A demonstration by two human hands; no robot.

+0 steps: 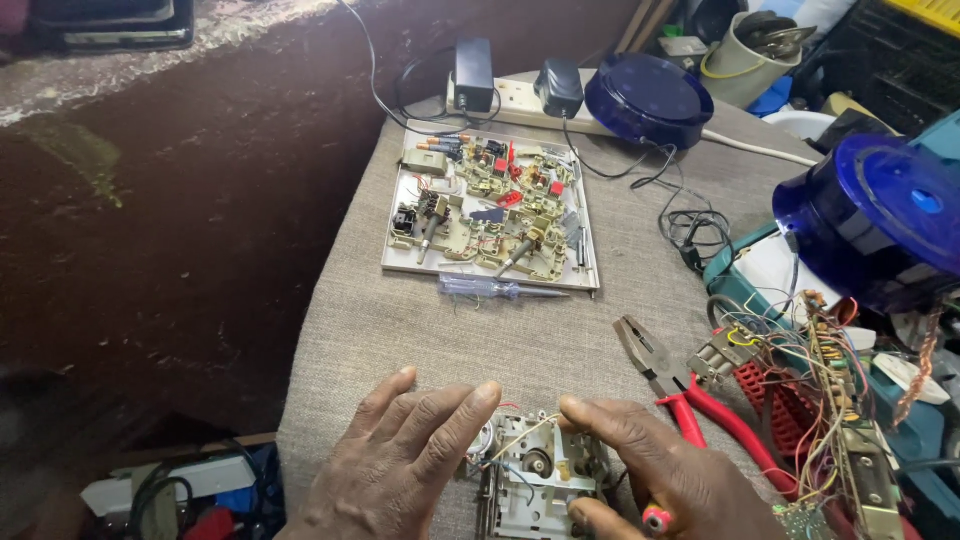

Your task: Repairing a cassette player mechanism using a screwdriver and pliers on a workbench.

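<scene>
A small metal tape-deck mechanism (535, 480) with thin wires lies at the near edge of the cloth-covered table (400, 320). My left hand (400, 460) rests flat on the cloth, fingers apart, its fingertips touching the mechanism's left side. My right hand (660, 470) presses on the mechanism's right side, forefinger along its top edge. A small red-tipped tool handle (656, 518) pokes out from under this hand. Red-handled pliers (680, 395) lie just right of it.
A white tray (590, 285) of circuit parts sits mid-table with a clear screwdriver (495, 290) at its front edge. Behind are a power strip (515, 95) with adapters and a blue dome (648, 98). Tangled wires and boards (830, 400) crowd the right side. The table's left edge drops off.
</scene>
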